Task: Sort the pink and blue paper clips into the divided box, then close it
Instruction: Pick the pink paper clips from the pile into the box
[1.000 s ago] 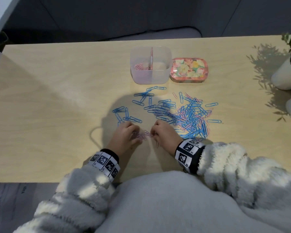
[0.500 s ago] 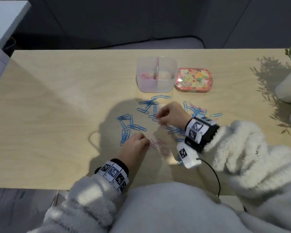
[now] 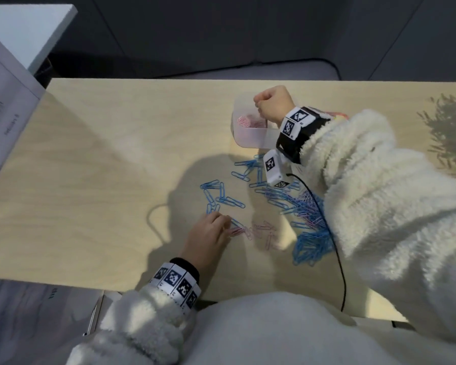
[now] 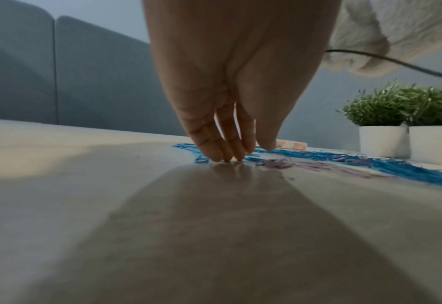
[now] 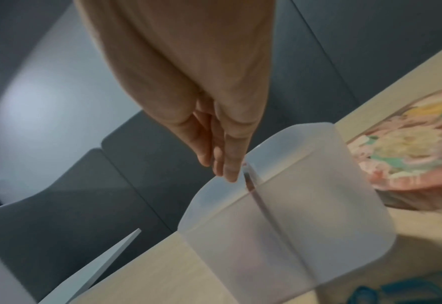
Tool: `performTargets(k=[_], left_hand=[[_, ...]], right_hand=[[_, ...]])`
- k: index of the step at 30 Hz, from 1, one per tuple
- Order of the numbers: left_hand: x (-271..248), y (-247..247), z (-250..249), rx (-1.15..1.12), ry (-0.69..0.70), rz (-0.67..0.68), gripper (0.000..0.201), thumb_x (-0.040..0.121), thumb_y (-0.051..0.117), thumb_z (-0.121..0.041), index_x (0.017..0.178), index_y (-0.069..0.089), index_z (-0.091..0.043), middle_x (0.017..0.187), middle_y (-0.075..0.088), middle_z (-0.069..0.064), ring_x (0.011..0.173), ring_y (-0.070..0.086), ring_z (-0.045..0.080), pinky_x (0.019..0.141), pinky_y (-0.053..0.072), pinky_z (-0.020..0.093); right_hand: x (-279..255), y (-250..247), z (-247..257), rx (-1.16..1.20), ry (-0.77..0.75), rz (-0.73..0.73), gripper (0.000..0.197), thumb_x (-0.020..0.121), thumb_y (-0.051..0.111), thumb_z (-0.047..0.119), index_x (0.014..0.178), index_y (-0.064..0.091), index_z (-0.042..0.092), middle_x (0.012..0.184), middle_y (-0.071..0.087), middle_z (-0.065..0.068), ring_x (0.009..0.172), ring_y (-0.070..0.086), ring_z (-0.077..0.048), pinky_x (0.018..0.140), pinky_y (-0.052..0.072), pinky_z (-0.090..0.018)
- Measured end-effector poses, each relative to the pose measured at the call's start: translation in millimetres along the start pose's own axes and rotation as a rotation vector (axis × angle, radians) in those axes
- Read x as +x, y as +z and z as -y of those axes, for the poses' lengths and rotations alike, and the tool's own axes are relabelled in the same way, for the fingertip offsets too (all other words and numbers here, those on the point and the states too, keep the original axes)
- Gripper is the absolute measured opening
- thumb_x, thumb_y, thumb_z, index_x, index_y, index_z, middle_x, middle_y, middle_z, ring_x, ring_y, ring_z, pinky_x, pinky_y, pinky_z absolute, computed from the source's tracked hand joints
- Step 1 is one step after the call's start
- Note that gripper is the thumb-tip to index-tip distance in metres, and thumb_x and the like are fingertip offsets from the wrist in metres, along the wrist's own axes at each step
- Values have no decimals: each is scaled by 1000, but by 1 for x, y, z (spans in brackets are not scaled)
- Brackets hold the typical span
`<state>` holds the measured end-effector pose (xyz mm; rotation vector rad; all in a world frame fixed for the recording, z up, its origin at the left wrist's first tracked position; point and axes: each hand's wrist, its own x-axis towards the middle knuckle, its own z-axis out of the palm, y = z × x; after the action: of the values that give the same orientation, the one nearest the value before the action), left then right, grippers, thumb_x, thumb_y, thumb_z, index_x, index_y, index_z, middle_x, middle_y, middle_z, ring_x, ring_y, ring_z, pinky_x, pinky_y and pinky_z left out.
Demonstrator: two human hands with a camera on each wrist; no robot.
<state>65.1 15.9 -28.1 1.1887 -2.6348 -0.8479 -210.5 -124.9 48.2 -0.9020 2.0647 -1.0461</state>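
Observation:
The clear divided box (image 3: 250,139) stands at the back of the table, with pink clips (image 3: 248,121) in its left compartment. My right hand (image 3: 263,104) hovers curled over that compartment. In the right wrist view its fingertips (image 5: 227,170) point down close together at the box rim (image 5: 279,205), and no clip shows between them. My left hand (image 3: 223,223) lies near the front, its straight fingertips (image 4: 236,157) pressing the table beside loose pink clips (image 3: 261,231). Blue clips (image 3: 309,241) lie heaped to the right and scattered ahead (image 3: 221,196).
The floral lid (image 5: 409,156) lies right of the box, mostly hidden by my right sleeve in the head view. A black cable (image 3: 337,259) trails from my right wrist over the blue heap. Potted plants (image 4: 383,139) stand at the far right. A white board (image 3: 5,101) leans at the left.
My right hand rose from the clip pile and travelled back to above the box's left compartment. My left hand stayed by the loose pink clips.

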Motion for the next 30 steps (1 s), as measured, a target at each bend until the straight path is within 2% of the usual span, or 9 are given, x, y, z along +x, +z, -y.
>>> performTargets(k=[2,4,7,10,12,15,20,23,30], left_hand=[[1,-3,6,49,62,5,22,92,43,-24,101,62,-16,98,60,1,88,46,16,79,38,28],[4,-3,11,98,77,-15,33,93,35,-28,104,64,-16,99,62,3,87,50,21,77,41,30],[7,-5,13,176,102,-34,35,93,34,-29,103,65,-17,99,62,4,84,54,25,74,46,37],[11,-6,9,273,224,-51,27,89,39,-26,96,65,-20,95,65,2,80,58,26,72,42,35],[12,-5,10,369,263,-39,23,86,45,-28,97,64,-22,94,66,-1,81,60,25,70,40,32],[15,-4,14,427,189,-22,29,77,58,-20,106,60,-19,99,63,2,83,59,27,69,45,34],[10,-5,2,194,146,25,26,84,45,-29,99,59,-13,93,59,7,83,54,27,81,42,38],[2,-2,-8,33,-25,130,37,74,47,-41,96,60,-14,93,54,2,85,51,20,77,43,32],[19,12,-32,-28,-34,151,18,79,62,-14,96,66,-9,94,61,9,90,58,27,78,46,35]], right_hand=[[-25,-6,-6,60,-74,35,26,85,44,-7,96,67,-1,90,61,-11,69,59,-16,51,49,-15],[-62,-13,-17,4,-163,150,21,84,48,-5,93,66,-1,83,63,-12,59,59,-10,56,51,-17],[-119,-21,-54,-380,-277,409,15,81,59,3,91,69,2,81,66,-8,67,57,-13,66,45,-22],[-165,-22,-100,-561,-237,552,18,78,65,11,94,67,4,84,63,-9,75,52,-16,71,41,-26],[-183,-16,-120,-600,-218,550,18,79,65,17,93,63,5,86,58,-8,78,48,-17,70,36,-25],[-193,0,-129,-597,-238,433,14,80,60,15,89,59,4,89,54,-11,84,50,-26,69,29,-24],[-191,14,-124,-627,-309,507,20,86,55,15,102,59,4,106,57,-16,101,53,-30,85,38,-34],[-194,-10,-131,-588,-324,497,23,87,55,16,107,58,5,105,57,-14,99,53,-28,86,40,-33],[-194,-13,-137,-677,-402,564,30,82,61,19,111,61,10,104,58,-12,101,51,-28,86,41,-37]])
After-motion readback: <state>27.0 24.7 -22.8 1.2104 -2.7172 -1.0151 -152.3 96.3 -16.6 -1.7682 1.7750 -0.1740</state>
